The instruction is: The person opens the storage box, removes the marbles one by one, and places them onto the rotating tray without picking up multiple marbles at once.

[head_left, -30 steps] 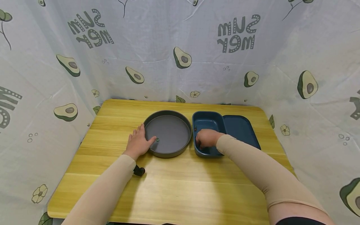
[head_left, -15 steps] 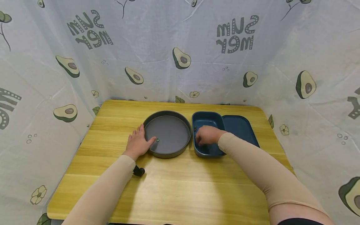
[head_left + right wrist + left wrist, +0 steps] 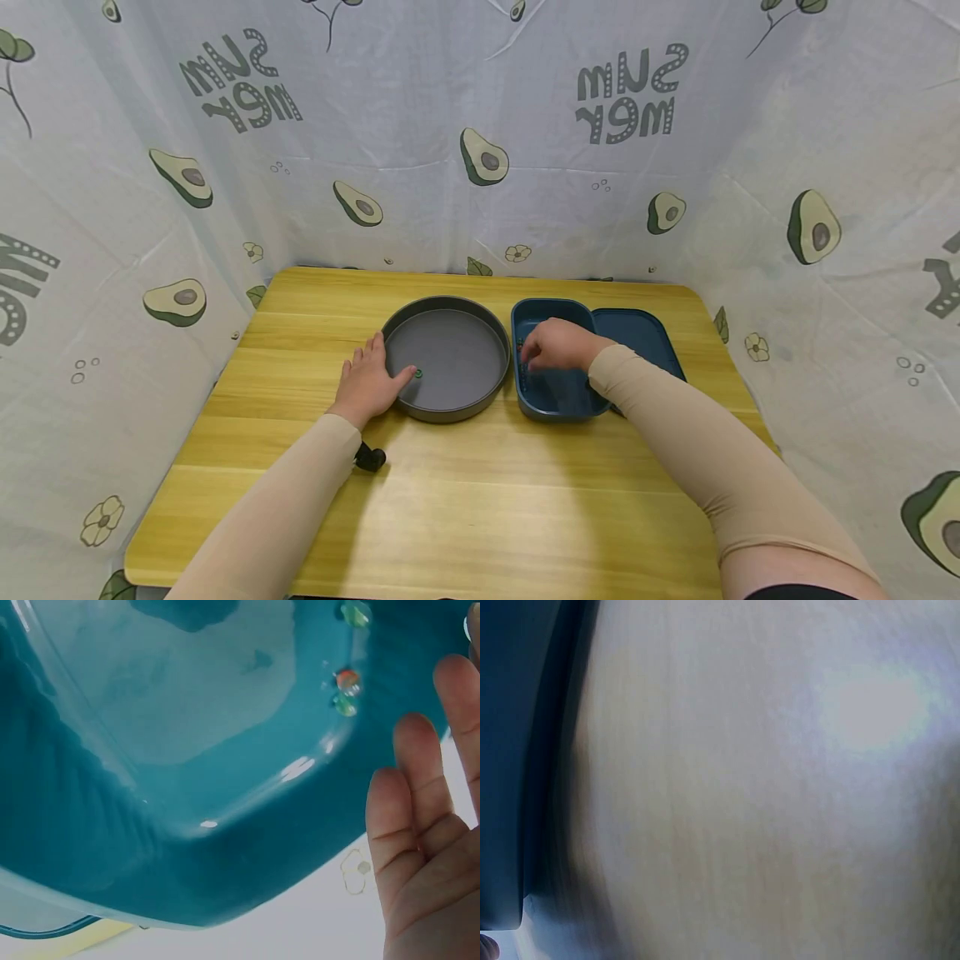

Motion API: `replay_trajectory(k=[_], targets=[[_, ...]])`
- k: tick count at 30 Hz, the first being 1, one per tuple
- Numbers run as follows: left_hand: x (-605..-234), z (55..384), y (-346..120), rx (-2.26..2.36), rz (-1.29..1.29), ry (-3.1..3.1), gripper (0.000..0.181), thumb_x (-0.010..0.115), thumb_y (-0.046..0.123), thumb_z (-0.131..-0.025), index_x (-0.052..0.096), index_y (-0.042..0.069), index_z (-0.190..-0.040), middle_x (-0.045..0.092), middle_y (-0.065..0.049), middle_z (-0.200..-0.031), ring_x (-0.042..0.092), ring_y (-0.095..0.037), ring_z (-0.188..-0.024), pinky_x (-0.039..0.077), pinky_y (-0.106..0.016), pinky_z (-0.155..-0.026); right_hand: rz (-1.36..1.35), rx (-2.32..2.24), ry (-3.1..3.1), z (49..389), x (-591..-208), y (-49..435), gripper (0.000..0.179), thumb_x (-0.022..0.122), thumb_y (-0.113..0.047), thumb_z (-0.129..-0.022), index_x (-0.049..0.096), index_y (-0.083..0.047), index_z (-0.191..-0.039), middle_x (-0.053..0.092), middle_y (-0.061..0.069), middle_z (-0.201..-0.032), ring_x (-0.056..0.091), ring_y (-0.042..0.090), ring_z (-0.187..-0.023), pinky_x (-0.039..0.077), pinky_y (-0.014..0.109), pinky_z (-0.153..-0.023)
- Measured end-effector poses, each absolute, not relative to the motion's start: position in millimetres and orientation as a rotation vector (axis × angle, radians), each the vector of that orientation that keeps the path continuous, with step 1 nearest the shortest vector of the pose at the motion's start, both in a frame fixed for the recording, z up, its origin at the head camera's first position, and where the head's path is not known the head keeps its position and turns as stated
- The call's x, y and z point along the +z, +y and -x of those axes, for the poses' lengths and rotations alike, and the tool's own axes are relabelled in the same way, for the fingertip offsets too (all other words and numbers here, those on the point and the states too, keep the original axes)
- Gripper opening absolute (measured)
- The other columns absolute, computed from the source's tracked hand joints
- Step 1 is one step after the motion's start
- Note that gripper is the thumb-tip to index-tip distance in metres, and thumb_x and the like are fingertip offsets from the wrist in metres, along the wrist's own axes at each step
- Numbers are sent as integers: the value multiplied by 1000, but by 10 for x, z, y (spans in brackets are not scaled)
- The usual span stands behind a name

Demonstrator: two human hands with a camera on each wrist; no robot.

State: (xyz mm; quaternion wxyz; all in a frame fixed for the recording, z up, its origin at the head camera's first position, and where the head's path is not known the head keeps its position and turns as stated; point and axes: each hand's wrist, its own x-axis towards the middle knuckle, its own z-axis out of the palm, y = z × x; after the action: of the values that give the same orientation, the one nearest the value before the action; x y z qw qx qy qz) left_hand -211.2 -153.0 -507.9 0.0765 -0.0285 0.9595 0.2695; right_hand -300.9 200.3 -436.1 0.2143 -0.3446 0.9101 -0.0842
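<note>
Blue box (image 3: pixel 558 410) corrals small beads (image 3: pixel 346 679) that a careless finger-brush could scatter as the right hand (image 3: pixel 561 343), its hold unclear, hovers over it and the left hand (image 3: pixel 367 379), straight-fingered, rests against a grey pan (image 3: pixel 453 350).

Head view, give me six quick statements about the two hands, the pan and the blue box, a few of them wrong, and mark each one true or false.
1. The left hand is at the left side of the gray pan. True.
2. The right hand is over the blue box. True.
3. The blue box stands to the left of the gray pan. False: it stands to the right of it.
4. A small green piece lies in the gray pan near the left thumb. True.
5. The gray pan is square. False: it is round.
6. The blue box is covered. False: it is open, with what looks like its flat blue lid to its right.
</note>
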Motion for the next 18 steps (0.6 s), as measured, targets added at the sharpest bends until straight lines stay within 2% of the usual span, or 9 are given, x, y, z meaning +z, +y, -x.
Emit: replay_trajectory(k=[12, 18], targets=[[-5083, 2116, -1535, 805, 89, 2869, 105, 56, 62, -102, 1, 4, -170, 11, -23, -176, 9, -51, -161, 6, -69, -130, 912, -350, 2558, 3063, -4259, 2001, 21, 76, -17, -98, 82, -14, -117, 81, 1, -111, 75, 18, -101, 63, 39, -92], [-5098, 2125, -1533, 800, 92, 2878, 104, 56, 61, -103, 2, 4, -170, 13, -23, -176, 10, -51, -161, 6, -68, -130, 924, -370, 2572, 3061, -4225, 1949, 19, 76, -18, -98, 82, -14, -116, 81, -1, -106, 73, 15, -95, 62, 38, -89]])
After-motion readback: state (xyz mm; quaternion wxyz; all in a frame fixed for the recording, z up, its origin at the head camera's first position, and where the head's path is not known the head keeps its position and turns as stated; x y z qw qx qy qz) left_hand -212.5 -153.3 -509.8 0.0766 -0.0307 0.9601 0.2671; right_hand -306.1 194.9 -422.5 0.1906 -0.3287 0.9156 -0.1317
